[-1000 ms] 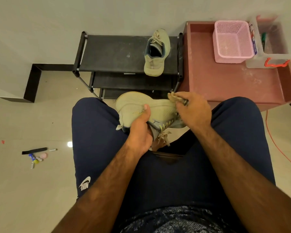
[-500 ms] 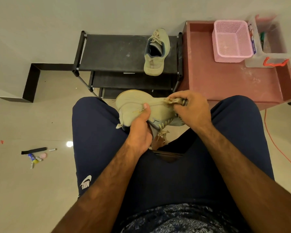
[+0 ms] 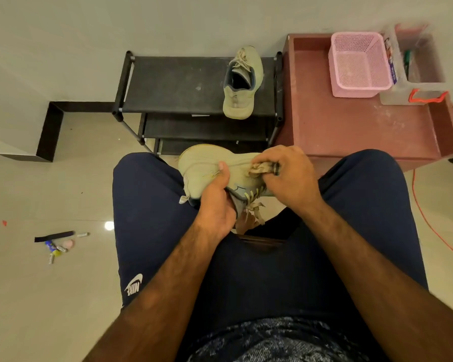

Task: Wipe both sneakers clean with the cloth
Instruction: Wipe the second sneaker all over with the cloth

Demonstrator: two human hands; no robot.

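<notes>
Beige lace-up sneaker [image 3: 204, 163] held above the lap.
Gripped by fingers of left hand [image 3: 216, 205]; crumpled tan cloth [image 3: 259, 169] pinched by fingers of right hand [image 3: 290, 176] against its upper; open floor [image 3: 50, 192] leftward.

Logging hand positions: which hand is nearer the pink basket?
Right. The right hand, gripping the cloth, is below-left of the pink basket; the left hand holds the sneaker farther left.

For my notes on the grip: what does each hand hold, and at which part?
The left hand grips the sneaker at its collar near the heel, thumb on its side. The right hand holds the bunched cloth, pressed on that sneaker.
</notes>
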